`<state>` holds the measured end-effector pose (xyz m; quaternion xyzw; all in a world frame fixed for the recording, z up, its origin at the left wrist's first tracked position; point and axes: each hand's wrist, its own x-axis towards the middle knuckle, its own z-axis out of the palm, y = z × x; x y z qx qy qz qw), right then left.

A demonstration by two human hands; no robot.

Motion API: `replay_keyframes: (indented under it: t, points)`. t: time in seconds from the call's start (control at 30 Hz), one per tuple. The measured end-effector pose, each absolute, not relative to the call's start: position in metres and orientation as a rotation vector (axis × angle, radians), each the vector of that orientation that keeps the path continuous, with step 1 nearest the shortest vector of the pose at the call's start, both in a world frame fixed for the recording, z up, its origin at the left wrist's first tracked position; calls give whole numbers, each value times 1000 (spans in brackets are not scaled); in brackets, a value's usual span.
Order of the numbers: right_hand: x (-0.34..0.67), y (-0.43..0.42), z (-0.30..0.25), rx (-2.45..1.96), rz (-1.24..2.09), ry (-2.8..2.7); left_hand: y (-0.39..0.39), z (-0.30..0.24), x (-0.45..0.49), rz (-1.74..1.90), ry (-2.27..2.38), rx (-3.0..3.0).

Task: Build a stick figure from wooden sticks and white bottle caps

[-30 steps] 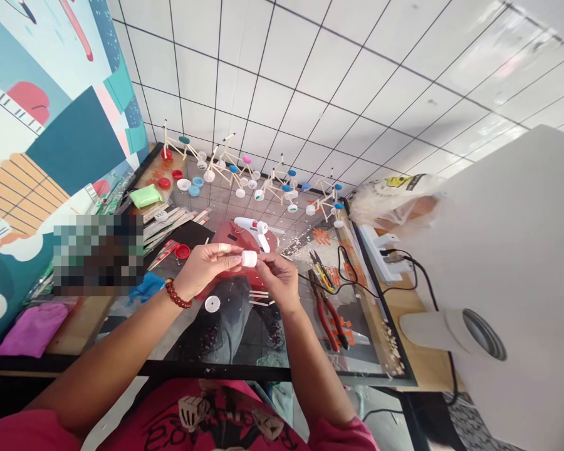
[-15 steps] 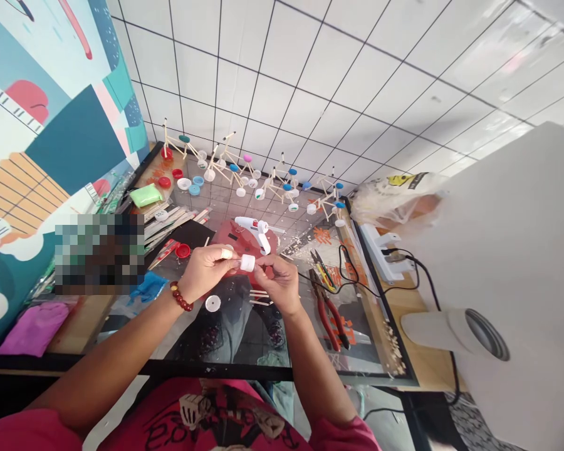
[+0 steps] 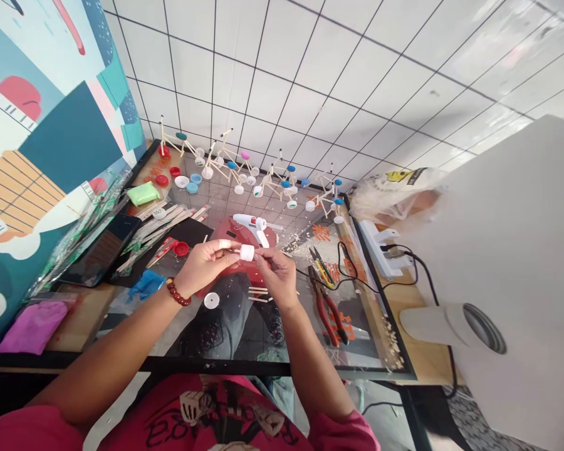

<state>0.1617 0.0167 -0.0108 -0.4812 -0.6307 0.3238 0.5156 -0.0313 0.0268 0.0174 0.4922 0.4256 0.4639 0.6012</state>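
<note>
A small white bottle cap [image 3: 247,252], perhaps two set together, is held sideways above the glass tabletop. From the left, my left hand [image 3: 205,266] pinches it at its end, where something thin seems to stick out. My right hand [image 3: 279,275] is closed at the cap's other end, thumb and fingers touching it. Just behind lies a white hot glue gun [image 3: 254,227] on a red round mat [image 3: 228,235]. Below the hands are a loose white cap [image 3: 211,300] with a hole in its middle and several short wooden sticks [image 3: 258,290].
Along the back stand several small stick-and-cap models [image 3: 272,181]. Wooden sticks [image 3: 169,222], a phone [image 3: 101,250] and a red cap [image 3: 181,248] are at left. On the right lie red-handled pliers [image 3: 326,310], cutters [image 3: 322,266], a black cable [image 3: 352,280] and a power strip [image 3: 383,254].
Both hands and the white cap have risen slightly in view. My right hand's fingers have drawn closer along the cap's right end. The view has shifted a little.
</note>
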Motion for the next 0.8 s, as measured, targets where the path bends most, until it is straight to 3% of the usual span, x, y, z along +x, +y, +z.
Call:
replay_keyframes:
  t: [0.23,0.43,0.67,0.8]
  points:
    - [166,24,-17,-1218,862,-1314,31,4,-30,1099,1179,1048]
    - [176,30,-26,-1340,666,-1639,34,-2,-35,1134,1285,1684]
    - [167,24,-22,-1339,960,-1662,33,0,-35,965,1335,1456]
    - [165,21,-17,-1385,971,-1741,35,-2,-37,936,1375,1707]
